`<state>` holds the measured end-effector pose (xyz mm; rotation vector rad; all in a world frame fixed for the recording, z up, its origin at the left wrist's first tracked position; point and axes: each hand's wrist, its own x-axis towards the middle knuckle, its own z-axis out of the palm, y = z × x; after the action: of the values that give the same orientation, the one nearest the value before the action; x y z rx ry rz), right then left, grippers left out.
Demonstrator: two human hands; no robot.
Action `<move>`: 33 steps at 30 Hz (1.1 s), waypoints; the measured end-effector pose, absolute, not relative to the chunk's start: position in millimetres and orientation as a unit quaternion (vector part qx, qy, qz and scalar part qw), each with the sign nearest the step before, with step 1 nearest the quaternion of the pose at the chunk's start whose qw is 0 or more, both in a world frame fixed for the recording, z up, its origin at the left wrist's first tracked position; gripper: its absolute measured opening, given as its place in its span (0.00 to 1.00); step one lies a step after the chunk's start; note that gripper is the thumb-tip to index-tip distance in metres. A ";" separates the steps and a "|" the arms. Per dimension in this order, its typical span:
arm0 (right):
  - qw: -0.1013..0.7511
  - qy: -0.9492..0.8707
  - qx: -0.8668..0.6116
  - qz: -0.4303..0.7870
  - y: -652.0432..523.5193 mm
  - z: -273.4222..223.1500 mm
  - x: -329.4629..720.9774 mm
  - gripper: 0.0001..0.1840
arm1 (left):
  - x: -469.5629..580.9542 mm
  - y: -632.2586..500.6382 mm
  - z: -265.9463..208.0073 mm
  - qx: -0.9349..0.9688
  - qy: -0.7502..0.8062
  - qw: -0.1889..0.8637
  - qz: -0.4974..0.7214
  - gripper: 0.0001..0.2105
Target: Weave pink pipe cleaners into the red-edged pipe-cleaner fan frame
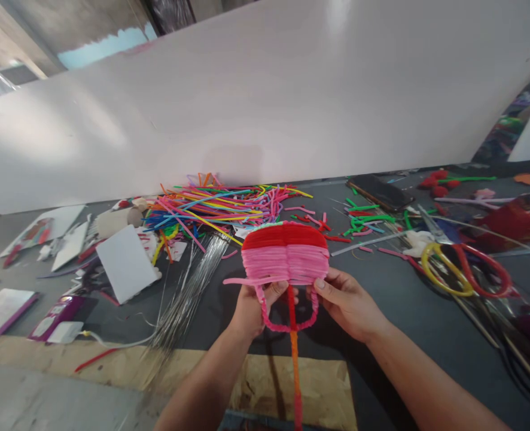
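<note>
The person's bare left arm point(204, 381) reaches up from the bottom, and the bare right arm point(426, 376) leans in from the lower right. The left hand point(247, 311) and the right hand point(353, 303) are close together but apart. Each thumb point(276, 291) points inward at the front, and the fingers point(339, 278) curl behind it in a pinch.

No legible text, even on the purple box point(55, 314)

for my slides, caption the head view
Left hand and right hand hold a pink-and-red pipe-cleaner panel near loose pipe cleaners.
</note>
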<state>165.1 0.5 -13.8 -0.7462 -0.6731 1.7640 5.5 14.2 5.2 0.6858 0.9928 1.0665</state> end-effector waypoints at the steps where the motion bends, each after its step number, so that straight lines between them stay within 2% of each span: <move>1: 0.530 -0.278 -0.315 0.736 0.8 -13.4 165.1 0.11 | 4.9 15.5 5.4 0.298 0.440 0.703 0.471 0.12; 4: 0.550 -0.258 -0.335 0.720 3.2 -10.9 167.5 0.11 | -1.1 22.7 8.0 0.281 0.388 0.757 0.444 0.09; 8: 0.572 -0.257 -0.354 0.694 6.8 -10.1 172.6 0.10 | -10.7 29.5 11.2 0.279 0.248 0.832 0.411 0.23; 10: 0.560 -0.283 -0.357 0.692 6.8 -11.8 173.1 0.11 | -11.3 28.5 8.8 0.280 0.228 0.837 0.410 0.20; 16: 0.524 -0.349 -0.374 0.681 5.9 -17.2 171.2 0.13 | -0.7 21.5 -0.2 0.283 0.372 0.781 0.415 0.12; 21: 0.507 -0.423 -0.425 0.619 6.4 -16.4 171.2 0.15 | 4.4 17.8 4.9 0.292 0.392 0.750 0.444 0.13; 26: 0.476 -0.470 -0.505 0.545 3.5 -12.2 168.6 0.10 | 9.5 14.0 5.9 0.293 0.411 0.735 0.453 0.13; 33: 0.461 -0.466 -0.512 0.555 3.0 -6.6 168.6 0.11 | 10.1 16.1 2.9 0.261 0.444 0.723 0.460 0.13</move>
<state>168.6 3.0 -6.6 -1.2584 -1.1458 1.3662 10.1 16.1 2.9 0.5758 0.9809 1.0157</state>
